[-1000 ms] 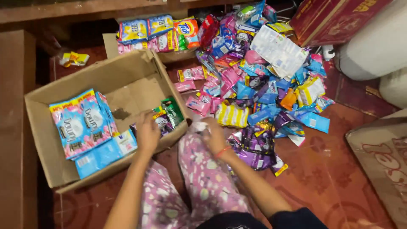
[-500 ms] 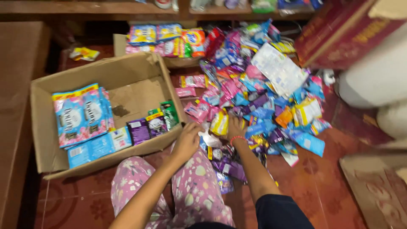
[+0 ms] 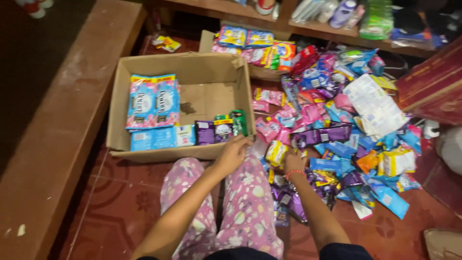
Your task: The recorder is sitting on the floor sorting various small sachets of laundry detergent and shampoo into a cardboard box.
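Few packets fill the brown cardboard box (image 3: 144, 65); many colourful sachets (image 3: 337, 130) remain on the floor. Left hand (image 3: 232, 153) rests empty at the box rim, right hand (image 3: 293, 162) grips a yellow sachet (image 3: 276, 153).

Single head-worn view. We look steeply down and forward from above our own lap onto the cardboard box (image 3: 180, 103) at upper left and the pile of sachets (image 3: 337, 130) at right. Our forearms enter from the bottom edge; a shelf (image 3: 337, 36) bounds the far side.
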